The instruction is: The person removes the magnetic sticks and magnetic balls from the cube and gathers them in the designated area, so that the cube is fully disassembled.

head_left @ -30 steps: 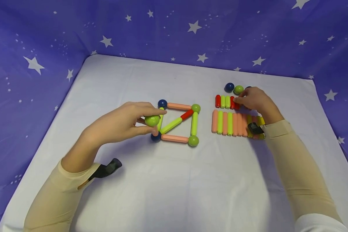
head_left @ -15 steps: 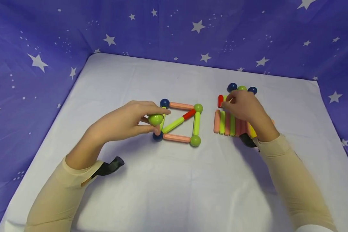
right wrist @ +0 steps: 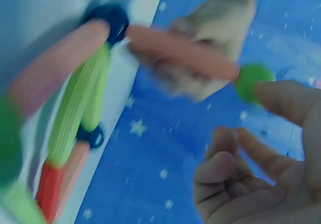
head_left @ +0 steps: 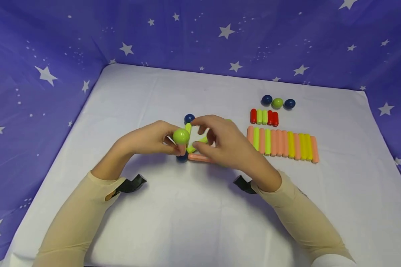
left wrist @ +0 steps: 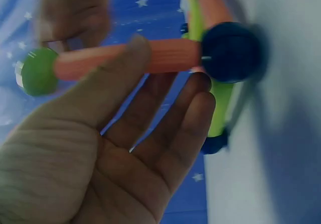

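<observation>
An upright salmon rod (left wrist: 173,56) stands on a blue ball (left wrist: 230,52) at the near left corner of a square of rods and balls. A green ball (head_left: 181,136) caps it. My left hand (head_left: 147,140) grips the rod between thumb and fingers. My right hand (head_left: 225,144) hovers over the square with loosely bent fingers and nothing between them, a fingertip overlapping the green ball in the right wrist view. Beneath it lie a salmon rod (head_left: 200,158) and a diagonal of yellow-green rod (right wrist: 75,108) and red rod (right wrist: 49,189). The square's right side is mostly hidden.
On the right of the white cloth (head_left: 200,222) lies a row of long salmon, yellow-green and yellow rods (head_left: 279,142). Behind it are several short red and yellow-green rods (head_left: 264,116), then two blue balls and a green ball (head_left: 277,103). A purple starry curtain (head_left: 200,37) surrounds the table.
My right hand has left the short rods and moved left, over the square and close to the upright rod. My left hand keeps its grip on that rod.
</observation>
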Demonstrator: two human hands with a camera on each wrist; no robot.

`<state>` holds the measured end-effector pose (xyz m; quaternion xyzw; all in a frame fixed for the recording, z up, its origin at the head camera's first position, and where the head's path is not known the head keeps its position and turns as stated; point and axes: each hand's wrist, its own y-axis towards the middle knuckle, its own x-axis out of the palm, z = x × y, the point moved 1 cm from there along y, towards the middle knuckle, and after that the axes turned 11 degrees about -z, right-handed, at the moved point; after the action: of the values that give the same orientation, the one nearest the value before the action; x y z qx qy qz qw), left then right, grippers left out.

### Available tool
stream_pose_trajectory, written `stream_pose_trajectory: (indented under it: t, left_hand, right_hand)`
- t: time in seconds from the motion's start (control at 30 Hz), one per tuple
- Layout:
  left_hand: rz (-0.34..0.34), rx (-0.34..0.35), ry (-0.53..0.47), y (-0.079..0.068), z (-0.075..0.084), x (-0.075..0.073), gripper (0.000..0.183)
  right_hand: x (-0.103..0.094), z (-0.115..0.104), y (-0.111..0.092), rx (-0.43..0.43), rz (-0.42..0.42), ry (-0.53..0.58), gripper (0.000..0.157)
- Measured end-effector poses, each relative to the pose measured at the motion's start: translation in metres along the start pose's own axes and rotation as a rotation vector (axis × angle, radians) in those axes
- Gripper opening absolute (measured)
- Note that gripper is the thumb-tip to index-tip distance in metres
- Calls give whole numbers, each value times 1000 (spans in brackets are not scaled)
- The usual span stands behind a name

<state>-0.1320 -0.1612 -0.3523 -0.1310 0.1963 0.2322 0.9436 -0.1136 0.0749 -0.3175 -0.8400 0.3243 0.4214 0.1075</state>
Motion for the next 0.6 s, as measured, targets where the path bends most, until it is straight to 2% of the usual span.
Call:
stream_pose_trajectory:
  t: [0.1,0.17,0.27,0.4,0.5,0.6]
  left_hand:
    - [-45,-2,14,6,-12,2,15]
    - [-39,-10,47,7,-17,3,17]
    - [-23,-12,126,7,-19,4,16]
    - [-27,-7,152,7,-18,4,18]
    - [-43,13,96,8,-17,5,17]
    - [-55,35,61,8,-17,4,13]
  right_hand:
    - [9,-12,7,-143,46,7,43]
    - [15,-17,10,-190,55,2,40]
    - [20,-18,11,-233,22,76,35]
    - [20,-10,9,-259,-55,289,36]
    - [16,0,7,-252,-104,523,33]
    - [8,11,5,-207,-111,770,40]
